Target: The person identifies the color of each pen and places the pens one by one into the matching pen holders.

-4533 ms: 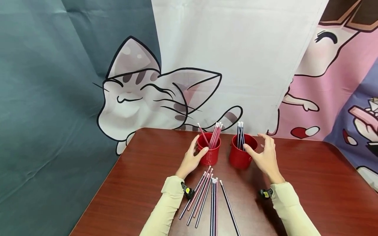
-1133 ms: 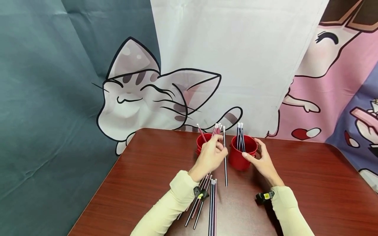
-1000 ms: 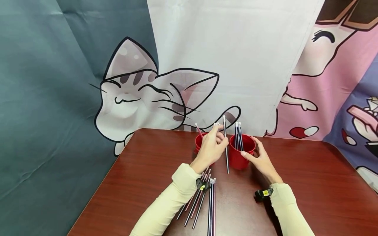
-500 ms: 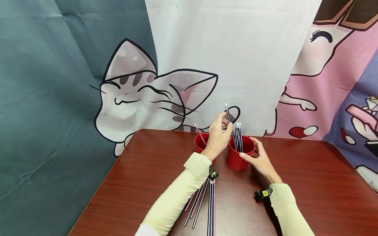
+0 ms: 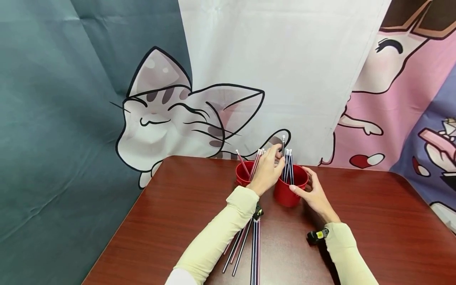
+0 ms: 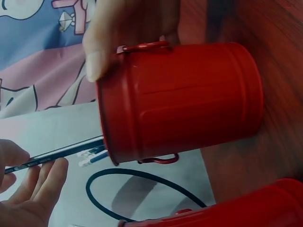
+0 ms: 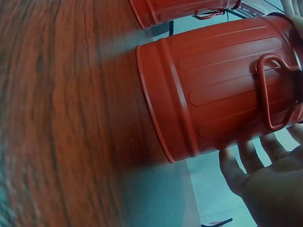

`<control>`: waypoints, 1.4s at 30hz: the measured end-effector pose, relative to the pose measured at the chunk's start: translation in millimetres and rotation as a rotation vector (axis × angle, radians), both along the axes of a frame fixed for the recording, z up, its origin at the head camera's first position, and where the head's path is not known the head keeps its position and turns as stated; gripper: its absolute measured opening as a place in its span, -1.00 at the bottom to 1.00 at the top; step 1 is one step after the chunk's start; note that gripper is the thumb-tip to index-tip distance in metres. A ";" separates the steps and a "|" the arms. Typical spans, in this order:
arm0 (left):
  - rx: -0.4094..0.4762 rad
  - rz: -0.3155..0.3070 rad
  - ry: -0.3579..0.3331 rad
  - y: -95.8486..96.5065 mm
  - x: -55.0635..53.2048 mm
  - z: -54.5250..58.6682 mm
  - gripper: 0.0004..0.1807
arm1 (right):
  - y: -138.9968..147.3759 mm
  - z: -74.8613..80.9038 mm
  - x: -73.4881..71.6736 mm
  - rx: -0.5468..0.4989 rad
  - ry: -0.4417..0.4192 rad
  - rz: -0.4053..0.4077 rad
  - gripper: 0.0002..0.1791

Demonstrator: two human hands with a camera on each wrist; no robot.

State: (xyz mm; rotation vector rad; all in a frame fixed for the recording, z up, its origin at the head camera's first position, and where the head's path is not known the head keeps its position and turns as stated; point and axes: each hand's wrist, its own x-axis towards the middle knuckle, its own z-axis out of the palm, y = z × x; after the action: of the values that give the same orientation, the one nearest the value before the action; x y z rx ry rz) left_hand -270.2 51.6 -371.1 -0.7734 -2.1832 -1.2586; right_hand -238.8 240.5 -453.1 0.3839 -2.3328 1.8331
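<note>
Between thumb and fingers my left hand [image 5: 266,170] pinches a dark blue pencil [image 5: 283,145] by its upper part. In the left wrist view, the lower end of this pencil [image 6: 66,150] is inside the right red bucket [image 6: 184,99]. Several other blue pencils [image 5: 291,168] stand in that bucket. My right hand [image 5: 315,194] holds the same bucket, thumb at the front rim and fingers [image 7: 232,170] around the far side. Partly behind my left hand is the left red bucket [image 5: 242,181], with several pink pencils [image 5: 240,159] leaning in it.
On the brown table [image 5: 171,213], several blue and pink pencils [image 5: 238,249] lie under and beside my left forearm, partly hidden by it. Close by lies a narrow bundle of pencils [image 5: 255,253]. A printed cloth [image 5: 228,47] hangs behind the table's far edge.
The blue pencil that lay apart at the right has been picked up by my left hand, carried to the right bucket and lowered into it. My right hand has taken hold of that bucket.
</note>
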 end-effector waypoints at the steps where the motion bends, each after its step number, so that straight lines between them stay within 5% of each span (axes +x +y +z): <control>1: -0.006 -0.003 -0.004 -0.2 0.2 -1.3 -0.59 | -1.2 2.1 1.6 -0.002 0.001 0.002 -0.16; 14: -0.053 -0.078 -0.081 -7.4 0.9 -23.7 -0.46 | -12.8 16.1 11.3 -0.001 0.011 0.000 -0.19; 27: -0.041 -0.113 -0.119 -12.7 6.8 -25.6 -0.41 | -12.2 17.9 11.9 0.016 0.014 -0.004 -0.19; 42: 0.060 -0.098 -0.153 -43.6 22.1 -22.6 -0.48 | 2.2 -13.1 -5.1 0.017 0.015 -0.005 -0.16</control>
State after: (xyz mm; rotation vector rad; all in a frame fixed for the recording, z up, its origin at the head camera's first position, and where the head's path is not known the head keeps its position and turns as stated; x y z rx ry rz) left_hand -248.1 8.1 -393.7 -0.7917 -2.2390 -1.4690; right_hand -243.9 242.7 -466.2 0.3927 -2.3393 1.8025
